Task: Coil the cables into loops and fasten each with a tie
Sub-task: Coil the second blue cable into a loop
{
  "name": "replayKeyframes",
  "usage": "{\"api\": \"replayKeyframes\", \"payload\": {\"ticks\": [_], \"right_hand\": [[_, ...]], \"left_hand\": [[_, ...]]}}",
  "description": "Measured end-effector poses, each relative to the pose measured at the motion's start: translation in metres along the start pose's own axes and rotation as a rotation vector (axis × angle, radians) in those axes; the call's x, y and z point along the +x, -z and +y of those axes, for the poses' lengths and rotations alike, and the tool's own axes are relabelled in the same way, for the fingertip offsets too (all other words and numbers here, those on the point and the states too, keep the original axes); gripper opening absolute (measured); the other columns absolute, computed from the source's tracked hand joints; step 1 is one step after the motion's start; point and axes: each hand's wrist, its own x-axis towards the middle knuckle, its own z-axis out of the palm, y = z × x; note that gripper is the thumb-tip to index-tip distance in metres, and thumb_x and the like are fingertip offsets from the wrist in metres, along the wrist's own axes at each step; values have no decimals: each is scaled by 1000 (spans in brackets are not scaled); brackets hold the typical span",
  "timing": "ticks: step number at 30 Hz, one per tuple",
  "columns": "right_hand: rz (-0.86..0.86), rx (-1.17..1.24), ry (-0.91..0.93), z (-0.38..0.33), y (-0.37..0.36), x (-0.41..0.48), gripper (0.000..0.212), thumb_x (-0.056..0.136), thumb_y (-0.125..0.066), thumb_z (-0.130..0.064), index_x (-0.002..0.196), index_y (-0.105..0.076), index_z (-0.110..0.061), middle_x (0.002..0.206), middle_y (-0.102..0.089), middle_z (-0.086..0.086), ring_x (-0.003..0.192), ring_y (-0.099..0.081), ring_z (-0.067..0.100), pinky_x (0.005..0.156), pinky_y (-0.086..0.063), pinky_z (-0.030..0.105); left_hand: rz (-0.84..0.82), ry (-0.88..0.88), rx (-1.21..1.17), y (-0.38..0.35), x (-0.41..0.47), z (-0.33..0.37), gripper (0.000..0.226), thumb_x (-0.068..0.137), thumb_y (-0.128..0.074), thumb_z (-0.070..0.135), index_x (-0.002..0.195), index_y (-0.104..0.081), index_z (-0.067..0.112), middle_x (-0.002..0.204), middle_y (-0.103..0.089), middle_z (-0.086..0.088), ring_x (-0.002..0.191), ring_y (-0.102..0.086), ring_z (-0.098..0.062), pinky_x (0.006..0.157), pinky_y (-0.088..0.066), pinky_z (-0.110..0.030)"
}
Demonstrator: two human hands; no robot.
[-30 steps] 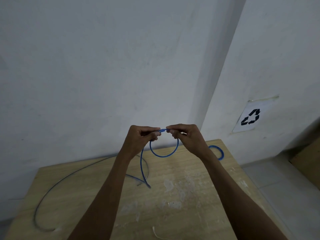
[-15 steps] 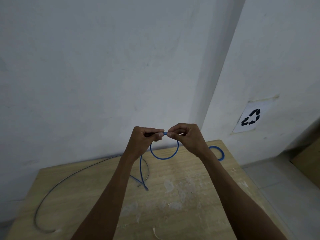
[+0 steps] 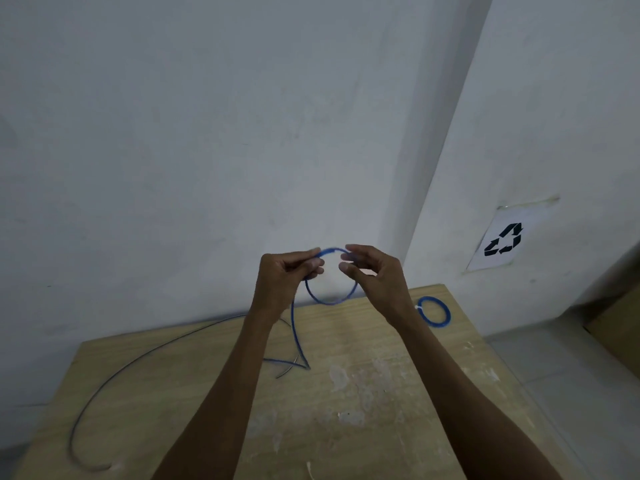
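The looped cable [image 3: 330,302] and tied coil [image 3: 431,298] are blue; the table [image 3: 381,393] is pale, white-smeared wood.

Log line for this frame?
stage: coiling | left grip pinches blue cable loop top | right grip at loop, hold unclear | tied coil on table | grey cable uncoiled

Blue cable [image 3: 330,301]: thin, bent into one round loop, upright, raised off the worktop [image 3: 381,393]. Left grip [image 3: 287,271] pinches it at the loop's 10 o'clock; at 2 o'clock it runs in among the right grip [image 3: 374,275] fingers, hold unclear. Tail drops from 8 o'clock to a sharp kink mid-worktop.

Grey cable [image 3: 145,355]: loose, uncoiled, flat arc from the worktop's 12 o'clock to 8 o'clock.

Tied coil [image 3: 433,311]: blue, small, flat at 2 o'clock, white tie [image 3: 417,307] on its 9 o'clock side.
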Motion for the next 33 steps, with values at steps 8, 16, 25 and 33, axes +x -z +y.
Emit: {"api": "replayKeyframes", "payload": {"ticks": [8,16,25,33], "right_hand": [[-110,295,-762,1,-27,-39,58,98,-66,-37,100,-65,20,85,-73,33,79,-75,47,63,-64,38],[7,1161,-1011,-13,-49,-18,28,97,-65,-7,115,-56,12,130,-59,38,106,-68,39,72,-63,40],[-37,442,-441,-29,-6,-1,32,100,-56,5,129,-48,-4,96,-76,14,82,-75,24,79,-63,32],[-48,348,-205,-33,5,-2,38,98,-60,4,134,-59,-7,110,-77,14,97,-76,30,87,-62,36]], "left_hand": [[318,-98,-304,-9,20,27,27,91,-71,-3,118,-70,-6,91,-80,-12,82,-76,-24,82,-62,-30],[260,-200,-308,-27,11,50,28,93,-69,-2,121,-69,-5,97,-80,-13,88,-77,-28,85,-62,-35],[182,-15,-83,16,3,44,22,93,-70,1,113,-75,10,90,-81,-6,79,-77,-22,76,-64,-32],[68,38,-17,15,0,36,26,92,-70,-1,117,-74,6,92,-79,-13,74,-74,-23,73,-63,-30]]}}
